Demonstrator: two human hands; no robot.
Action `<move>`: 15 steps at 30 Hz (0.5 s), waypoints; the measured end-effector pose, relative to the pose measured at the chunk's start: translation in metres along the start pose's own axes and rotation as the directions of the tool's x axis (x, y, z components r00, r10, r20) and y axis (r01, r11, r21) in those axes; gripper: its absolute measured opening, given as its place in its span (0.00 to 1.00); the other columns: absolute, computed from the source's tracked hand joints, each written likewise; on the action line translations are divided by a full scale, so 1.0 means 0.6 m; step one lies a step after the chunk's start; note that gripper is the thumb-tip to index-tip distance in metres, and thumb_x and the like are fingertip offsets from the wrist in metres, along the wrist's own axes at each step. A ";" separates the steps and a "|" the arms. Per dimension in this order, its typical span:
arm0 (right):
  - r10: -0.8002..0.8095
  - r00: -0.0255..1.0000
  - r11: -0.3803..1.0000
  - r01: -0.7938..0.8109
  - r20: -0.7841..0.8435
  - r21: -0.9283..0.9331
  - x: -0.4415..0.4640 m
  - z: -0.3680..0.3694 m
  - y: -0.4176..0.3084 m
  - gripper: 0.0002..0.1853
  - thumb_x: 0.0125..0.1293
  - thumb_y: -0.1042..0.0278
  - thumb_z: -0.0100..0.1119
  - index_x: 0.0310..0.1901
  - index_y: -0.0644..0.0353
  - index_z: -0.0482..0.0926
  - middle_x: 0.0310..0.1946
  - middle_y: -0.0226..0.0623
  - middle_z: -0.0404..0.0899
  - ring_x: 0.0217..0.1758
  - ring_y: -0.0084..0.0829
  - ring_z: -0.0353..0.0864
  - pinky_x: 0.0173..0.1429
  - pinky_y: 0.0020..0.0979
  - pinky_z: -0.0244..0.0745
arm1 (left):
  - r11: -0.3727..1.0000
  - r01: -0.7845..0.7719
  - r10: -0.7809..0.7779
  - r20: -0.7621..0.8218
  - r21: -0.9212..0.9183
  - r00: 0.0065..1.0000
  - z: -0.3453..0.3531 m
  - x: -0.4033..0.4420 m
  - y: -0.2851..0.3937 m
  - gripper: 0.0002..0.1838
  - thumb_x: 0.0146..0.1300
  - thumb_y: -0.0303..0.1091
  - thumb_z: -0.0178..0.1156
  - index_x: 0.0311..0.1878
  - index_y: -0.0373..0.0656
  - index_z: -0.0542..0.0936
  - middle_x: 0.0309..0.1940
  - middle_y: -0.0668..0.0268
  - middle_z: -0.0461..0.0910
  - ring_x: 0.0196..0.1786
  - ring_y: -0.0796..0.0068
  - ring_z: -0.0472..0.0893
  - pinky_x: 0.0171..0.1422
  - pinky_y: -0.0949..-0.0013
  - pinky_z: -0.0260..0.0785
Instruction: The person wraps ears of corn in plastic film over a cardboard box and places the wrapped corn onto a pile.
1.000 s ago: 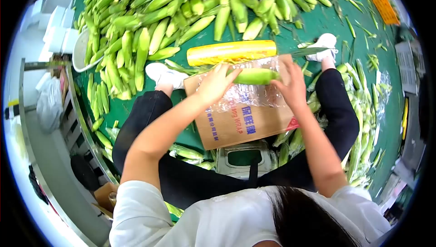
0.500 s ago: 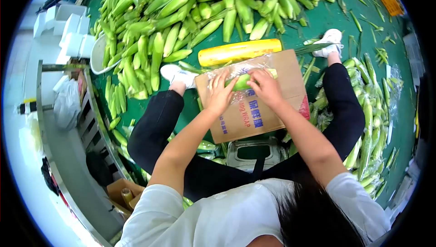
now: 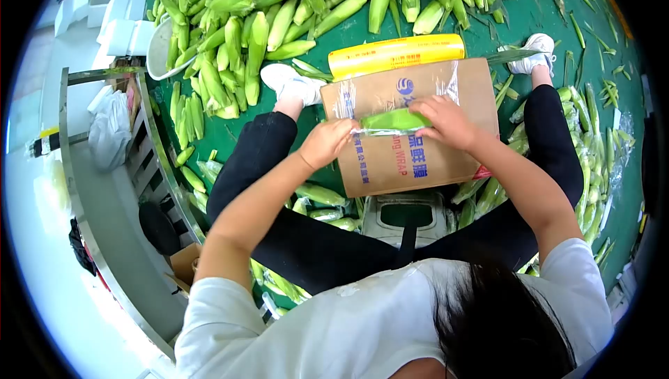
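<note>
A green ear of corn [image 3: 396, 120], lying crosswise on a flat cardboard box [image 3: 376, 170], has clear plastic film [image 3: 366, 130] around it. At its left end my left hand [image 3: 327, 142] is closed, pinching the film. My right hand [image 3: 446, 122] curls over the ear's right end, its fingertips partly hidden. Loose film stretches over the box toward its upper edge. Just beyond the box is a yellow roll of wrap [image 3: 397, 56].
A big heap of unwrapped corn [image 3: 293, 3] covers the far floor. Wrapped ears [image 3: 585, 163] are piled by my right leg, and more [image 3: 320, 194] lie under my legs. A metal rack [image 3: 77, 170] stands at left; a white tub [image 3: 162, 51] sits beside the heap.
My left hand has gone from lying open over the ear to pinching film at its left end. The ear is turned nearer to level and sits lower on the box. The camera view has shifted.
</note>
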State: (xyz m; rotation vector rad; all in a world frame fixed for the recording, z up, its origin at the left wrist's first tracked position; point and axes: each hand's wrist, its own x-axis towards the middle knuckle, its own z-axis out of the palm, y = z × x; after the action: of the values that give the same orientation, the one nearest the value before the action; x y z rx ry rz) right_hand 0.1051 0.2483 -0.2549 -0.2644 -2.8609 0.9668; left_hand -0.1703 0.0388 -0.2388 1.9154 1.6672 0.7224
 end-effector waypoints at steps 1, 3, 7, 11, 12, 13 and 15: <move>0.016 0.999 0.999 -0.018 0.038 0.042 -0.011 0.012 -0.011 0.27 0.63 0.53 0.70 0.60 0.52 0.75 0.53 0.38 0.81 0.62 0.43 0.76 0.66 0.44 0.67 | 0.980 0.167 -0.152 0.135 -0.110 0.979 -0.007 0.015 0.011 0.09 0.65 0.25 0.61 0.48 0.41 0.80 0.37 0.55 0.82 0.39 0.50 0.84 0.44 0.55 0.78; 0.042 0.995 0.993 -0.052 0.094 0.105 -0.021 0.031 -0.024 0.25 0.64 0.55 0.69 0.59 0.53 0.76 0.53 0.38 0.80 0.62 0.44 0.76 0.66 0.44 0.67 | 0.924 0.292 -0.210 0.311 -0.245 0.927 0.028 0.060 -0.003 0.12 0.63 0.30 0.66 0.50 0.44 0.79 0.39 0.56 0.82 0.42 0.50 0.84 0.45 0.54 0.78; -0.008 0.984 0.981 -0.027 -0.179 -0.191 0.008 0.059 0.010 0.19 0.69 0.56 0.61 0.57 0.53 0.77 0.49 0.39 0.81 0.56 0.43 0.78 0.65 0.47 0.67 | 0.958 -0.023 -0.057 0.269 0.286 0.961 0.086 0.189 -0.027 0.22 0.54 0.38 0.74 0.48 0.46 0.75 0.46 0.59 0.81 0.51 0.53 0.82 0.50 0.51 0.77; 0.442 0.879 0.825 -0.476 -0.176 -0.304 0.123 0.018 0.062 0.19 0.68 0.53 0.59 0.57 0.51 0.78 0.47 0.38 0.81 0.55 0.40 0.79 0.59 0.44 0.73 | 0.928 0.231 -0.294 0.193 0.293 0.936 -0.002 0.354 -0.047 0.26 0.55 0.46 0.73 0.55 0.47 0.81 0.38 0.56 0.86 0.42 0.52 0.86 0.49 0.56 0.78; 0.554 0.813 0.760 -0.581 -0.176 -0.292 0.146 0.010 0.068 0.20 0.67 0.52 0.61 0.57 0.50 0.78 0.47 0.38 0.81 0.55 0.40 0.80 0.57 0.44 0.74 | 0.930 0.349 -0.363 0.126 0.117 0.923 -0.040 0.381 -0.056 0.25 0.58 0.47 0.72 0.55 0.45 0.81 0.37 0.59 0.86 0.39 0.59 0.86 0.47 0.60 0.78; 0.445 0.879 0.832 -0.477 -0.173 -0.283 0.146 0.017 0.052 0.22 0.65 0.51 0.63 0.57 0.50 0.78 0.46 0.38 0.81 0.54 0.40 0.81 0.56 0.44 0.75 | 0.929 0.315 -0.314 -0.037 0.197 0.949 -0.065 0.397 -0.041 0.21 0.64 0.43 0.70 0.56 0.44 0.80 0.35 0.63 0.86 0.38 0.65 0.86 0.46 0.62 0.78; 0.203 0.967 0.935 -0.238 -0.152 -0.263 0.123 0.048 0.002 0.26 0.60 0.51 0.68 0.58 0.50 0.78 0.44 0.37 0.82 0.52 0.41 0.83 0.53 0.44 0.78 | 0.975 0.222 -0.221 0.067 -0.009 0.973 -0.061 0.413 -0.054 0.18 0.69 0.39 0.65 0.59 0.45 0.80 0.43 0.60 0.86 0.45 0.65 0.87 0.52 0.64 0.79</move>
State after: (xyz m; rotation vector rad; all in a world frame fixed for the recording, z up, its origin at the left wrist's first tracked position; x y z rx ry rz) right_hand 0.0286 0.2466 -0.2747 -0.6605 -2.8894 0.5459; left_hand -0.1912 0.2898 -0.2168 1.6874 1.7922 0.5771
